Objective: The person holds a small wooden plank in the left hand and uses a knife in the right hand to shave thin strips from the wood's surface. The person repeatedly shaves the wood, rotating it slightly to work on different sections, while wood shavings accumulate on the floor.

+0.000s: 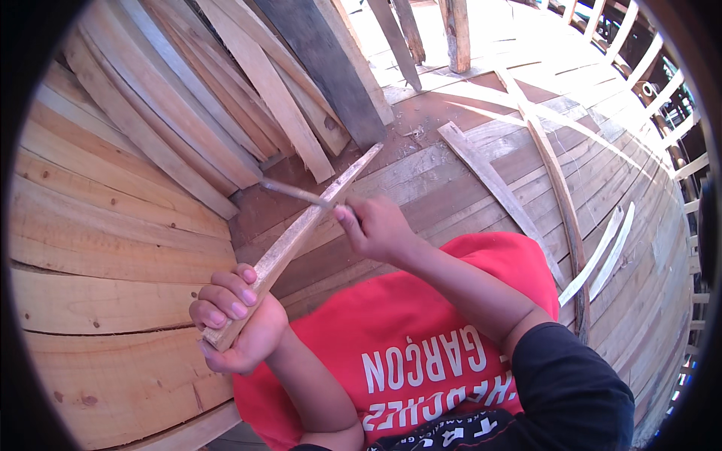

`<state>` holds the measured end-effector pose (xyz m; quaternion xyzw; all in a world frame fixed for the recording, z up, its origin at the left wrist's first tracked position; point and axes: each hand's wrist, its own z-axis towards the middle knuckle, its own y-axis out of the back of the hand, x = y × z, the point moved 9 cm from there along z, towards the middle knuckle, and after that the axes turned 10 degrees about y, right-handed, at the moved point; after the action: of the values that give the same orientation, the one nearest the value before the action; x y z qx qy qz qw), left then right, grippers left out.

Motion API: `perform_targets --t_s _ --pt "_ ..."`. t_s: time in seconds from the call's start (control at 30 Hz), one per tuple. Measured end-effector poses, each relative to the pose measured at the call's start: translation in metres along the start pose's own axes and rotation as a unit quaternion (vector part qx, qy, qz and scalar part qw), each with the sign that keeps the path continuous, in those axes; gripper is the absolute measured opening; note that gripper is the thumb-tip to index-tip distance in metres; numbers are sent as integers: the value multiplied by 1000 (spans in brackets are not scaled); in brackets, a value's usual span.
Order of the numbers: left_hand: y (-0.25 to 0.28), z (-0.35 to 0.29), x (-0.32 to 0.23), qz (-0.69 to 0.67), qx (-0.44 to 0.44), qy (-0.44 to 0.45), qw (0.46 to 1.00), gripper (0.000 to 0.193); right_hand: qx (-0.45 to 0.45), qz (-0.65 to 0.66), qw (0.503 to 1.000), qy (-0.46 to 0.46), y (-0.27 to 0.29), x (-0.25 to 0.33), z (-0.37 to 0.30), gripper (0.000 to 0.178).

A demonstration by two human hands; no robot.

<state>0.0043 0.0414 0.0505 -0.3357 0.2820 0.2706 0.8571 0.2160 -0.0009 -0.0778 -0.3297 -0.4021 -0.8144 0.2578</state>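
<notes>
My left hand is wrapped round the thick near end of a long wooden stick. The stick slants up and away to the right, and its narrower far end is near the foot of a dark upright post. My right hand is closed on a knife whose handle is hidden in the fist. Its thin greyish blade points left and lies across the upper part of the stick, seemingly touching it. Red cloth with white lettering covers my lap beneath both forearms.
Planks lean at the upper left, beside a plank wall. A dark post stands ahead. On the board floor at right lie a long board, a curved pole and pale strips. A slatted railing runs far right.
</notes>
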Motion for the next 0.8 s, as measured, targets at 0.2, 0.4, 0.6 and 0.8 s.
perform_targets --t_s 0.2,0.4,0.6,0.8 --pt "-6 0 -1 -3 23 -18 1000 36 65 -65 970 -227 13 -75 -1 60" --pt "-11 -2 0 -6 57 -23 998 37 105 -38 983 -148 20 -20 8 59" --pt "2 0 0 -16 37 -18 999 37 93 -29 989 -110 13 -16 5 58" --pt "-12 1 1 3 78 -1 997 34 8 -55 989 -141 26 -24 3 59"
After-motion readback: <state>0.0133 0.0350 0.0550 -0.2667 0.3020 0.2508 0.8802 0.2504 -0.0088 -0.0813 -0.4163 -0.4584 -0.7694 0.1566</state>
